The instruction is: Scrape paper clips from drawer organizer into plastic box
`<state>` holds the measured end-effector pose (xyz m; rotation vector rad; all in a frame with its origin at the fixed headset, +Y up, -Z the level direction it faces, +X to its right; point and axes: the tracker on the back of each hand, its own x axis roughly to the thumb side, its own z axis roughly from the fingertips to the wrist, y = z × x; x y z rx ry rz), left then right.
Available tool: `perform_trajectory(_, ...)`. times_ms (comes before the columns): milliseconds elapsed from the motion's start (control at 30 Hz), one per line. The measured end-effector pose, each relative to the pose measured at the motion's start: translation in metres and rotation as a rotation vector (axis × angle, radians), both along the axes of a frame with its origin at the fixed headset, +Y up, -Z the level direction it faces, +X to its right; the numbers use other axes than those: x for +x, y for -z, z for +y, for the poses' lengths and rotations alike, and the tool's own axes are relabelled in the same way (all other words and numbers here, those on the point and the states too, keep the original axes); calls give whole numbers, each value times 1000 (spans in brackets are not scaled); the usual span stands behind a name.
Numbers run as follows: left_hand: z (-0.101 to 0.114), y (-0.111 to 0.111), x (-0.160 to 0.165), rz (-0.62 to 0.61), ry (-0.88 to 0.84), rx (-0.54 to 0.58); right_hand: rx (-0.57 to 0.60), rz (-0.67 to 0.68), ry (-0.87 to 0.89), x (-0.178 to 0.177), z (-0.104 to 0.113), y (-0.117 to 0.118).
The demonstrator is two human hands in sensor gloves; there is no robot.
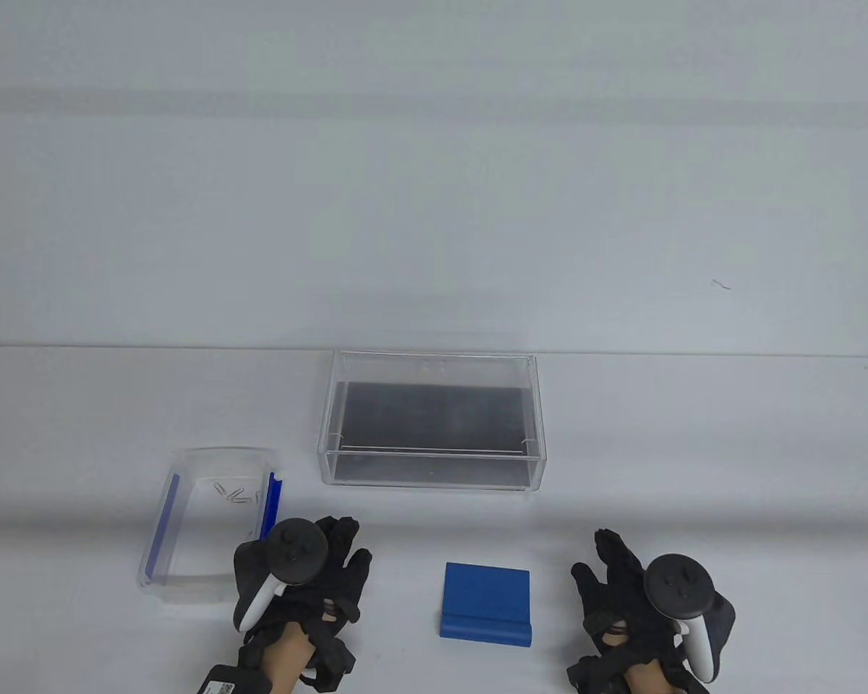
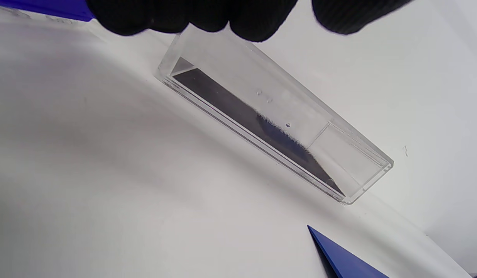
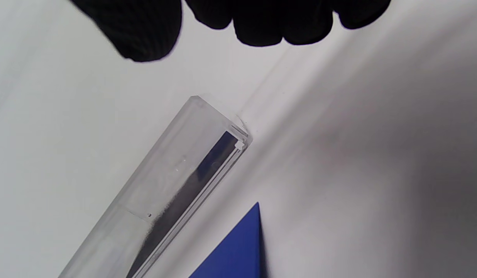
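A clear drawer organizer with blue side strips lies at the left and holds a few paper clips near its far end. A clear plastic box with a dark bottom stands at the table's middle; it also shows in the left wrist view and the right wrist view. A blue scraper lies flat between the hands. My left hand rests open and empty on the table beside the organizer's near right corner. My right hand rests open and empty to the right of the scraper.
The white table's far edge runs just behind the plastic box, with a plain wall beyond. A corner of the scraper shows in the left wrist view and in the right wrist view.
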<state>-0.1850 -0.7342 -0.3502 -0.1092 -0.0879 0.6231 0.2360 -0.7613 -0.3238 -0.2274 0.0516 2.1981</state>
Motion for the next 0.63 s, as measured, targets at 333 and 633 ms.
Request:
perform_trajectory(333,-5,1,4,-11,27,-22,-2,41,-37,-9,5,-1)
perform_trajectory(633,-5,1,3,-6,22,-20,-1,53,-39,-10,5,-1)
